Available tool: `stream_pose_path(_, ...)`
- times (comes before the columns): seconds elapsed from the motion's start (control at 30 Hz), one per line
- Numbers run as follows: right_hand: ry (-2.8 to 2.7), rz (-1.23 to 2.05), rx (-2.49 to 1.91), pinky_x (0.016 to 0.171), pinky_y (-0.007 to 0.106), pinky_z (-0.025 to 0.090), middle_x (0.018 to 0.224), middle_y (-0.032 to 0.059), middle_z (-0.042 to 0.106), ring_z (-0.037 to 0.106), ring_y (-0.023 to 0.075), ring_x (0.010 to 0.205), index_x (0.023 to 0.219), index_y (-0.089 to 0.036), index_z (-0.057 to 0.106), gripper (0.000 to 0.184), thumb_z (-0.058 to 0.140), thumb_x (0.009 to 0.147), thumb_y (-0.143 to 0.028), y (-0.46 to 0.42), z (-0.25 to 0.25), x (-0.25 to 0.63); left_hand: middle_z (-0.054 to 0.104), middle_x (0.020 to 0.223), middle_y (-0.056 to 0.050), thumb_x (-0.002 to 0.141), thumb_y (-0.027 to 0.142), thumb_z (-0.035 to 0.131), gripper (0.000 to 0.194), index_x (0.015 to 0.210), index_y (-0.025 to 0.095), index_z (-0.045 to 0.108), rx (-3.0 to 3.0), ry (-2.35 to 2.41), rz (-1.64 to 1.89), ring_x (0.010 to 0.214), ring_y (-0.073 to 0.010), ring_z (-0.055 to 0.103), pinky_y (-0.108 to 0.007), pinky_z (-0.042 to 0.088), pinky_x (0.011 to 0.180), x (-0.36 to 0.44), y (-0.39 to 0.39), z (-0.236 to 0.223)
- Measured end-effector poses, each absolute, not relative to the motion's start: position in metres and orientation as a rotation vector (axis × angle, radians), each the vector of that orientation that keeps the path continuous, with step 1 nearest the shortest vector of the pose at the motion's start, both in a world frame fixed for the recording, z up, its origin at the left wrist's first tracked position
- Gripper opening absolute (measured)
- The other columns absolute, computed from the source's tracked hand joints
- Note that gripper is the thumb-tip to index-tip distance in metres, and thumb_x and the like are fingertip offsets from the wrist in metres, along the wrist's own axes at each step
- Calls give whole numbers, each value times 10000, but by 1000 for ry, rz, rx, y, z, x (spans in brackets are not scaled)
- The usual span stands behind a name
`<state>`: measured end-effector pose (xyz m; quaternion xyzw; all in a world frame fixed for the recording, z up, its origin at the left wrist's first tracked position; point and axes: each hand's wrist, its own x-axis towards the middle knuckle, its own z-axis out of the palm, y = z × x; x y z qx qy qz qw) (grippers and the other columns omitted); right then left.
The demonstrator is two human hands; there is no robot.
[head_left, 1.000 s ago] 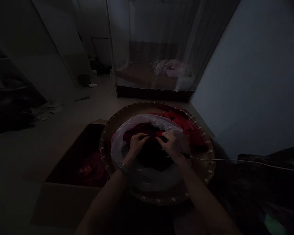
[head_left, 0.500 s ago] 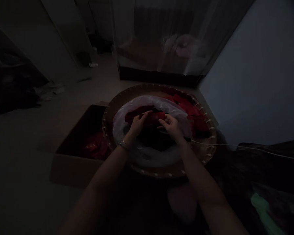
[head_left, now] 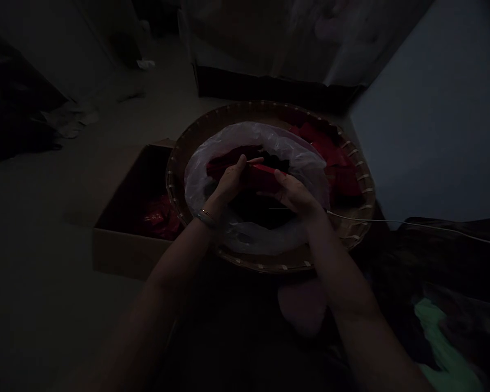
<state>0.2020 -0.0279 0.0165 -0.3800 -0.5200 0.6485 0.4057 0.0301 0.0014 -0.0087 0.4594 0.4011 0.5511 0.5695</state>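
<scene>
Both hands hold a flat red packet over an open plastic bag. My left hand grips its left end, thumb on top. At the right end, my right hand pinches it between thumb and fingers. The whitish clear plastic bag is rolled open and holds dark and red pieces too dim to name. It lies in a round woven basket tray. More red packets lie at the tray's right side. A thin white cable runs in from the right toward my right wrist.
An open cardboard box with shiny red packets stands left of the tray. A pale wall rises at the right. Behind stands a dark-based piece under sheer cloth. A green cloth lies at the lower right.
The view has tilted down, so the tray sits higher in the picture. My right hand has shifted its hold, its thumb now on top of the red packet's right end.
</scene>
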Motion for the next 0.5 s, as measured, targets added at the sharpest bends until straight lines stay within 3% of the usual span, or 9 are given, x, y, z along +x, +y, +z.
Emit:
stream_pose_path(0.1, -1300, 1684, -947, 768, 374, 570, 1148, 44, 644, 587, 212, 1080, 1158, -224, 570, 422, 390, 898, -503, -29, 17, 199, 688, 803, -36, 849, 532, 475, 474, 1059, 151, 663, 1156, 891, 1164, 820, -196, 652, -283, 509, 754, 27, 1, -4)
stream_pose_path(0.3, -1231, 1729, -958, 722, 347, 571, 1030, 55, 691, 623, 210, 1005, 1097, -202, 601, 507, 291, 904, -555, -26, 19, 200, 696, 876, -65, 895, 514, 366, 504, 1033, 137, 671, 1271, 1088, 1319, 849, -205, 641, -302, 489, 774, 25, 4, 7)
stream_pose_path(0.4, -1243, 1711, -948, 753, 349, 555, 943, 61, 707, 634, 211, 985, 1032, -186, 631, 551, 265, 900, -577, -23, 19, 200, 646, 1112, -92, 843, 449, 509, 433, 1158, 168, 603, 1558, 1263, 1566, 1029, -238, 583, -344, 432, 904, 20, 2, 14)
stream_pose_path(0.5, -1237, 1717, -917, 805, 348, 533, 892, 60, 711, 640, 197, 970, 980, -179, 646, 547, 275, 900, -573, -21, 14, 196, 577, 1251, -92, 666, 405, 721, 642, 1249, 208, 536, 2236, 1135, 1251, 1199, -296, 448, -416, 301, 1030, 14, -5, 15)
